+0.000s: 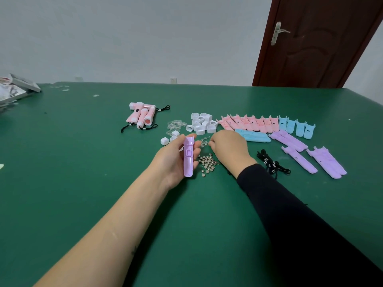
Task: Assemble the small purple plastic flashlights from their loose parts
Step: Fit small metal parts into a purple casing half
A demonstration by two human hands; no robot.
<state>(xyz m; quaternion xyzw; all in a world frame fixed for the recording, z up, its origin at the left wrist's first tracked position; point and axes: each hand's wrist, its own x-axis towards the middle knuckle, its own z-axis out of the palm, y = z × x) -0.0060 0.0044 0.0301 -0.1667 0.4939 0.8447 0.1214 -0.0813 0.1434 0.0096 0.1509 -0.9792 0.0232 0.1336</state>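
Caps [202, 123] behind batteries [207, 163]; straps [269, 162] rt, on table [83, 162].

A green bench [83, 162] stands against a pale grey wall [124, 38] with a white socket [173, 80] low down. At far right is a dark red-brown door [321, 48] with a silver lever handle [278, 32]. A grey box [24, 83] sits among papers at the bench's far left edge.

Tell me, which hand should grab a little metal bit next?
The right hand, probably. It is right beside the pile of little metal bits, with fingers curled toward them. The left hand is busy gripping the purple flashlight half. I cannot see whether the right fingers pinch one.
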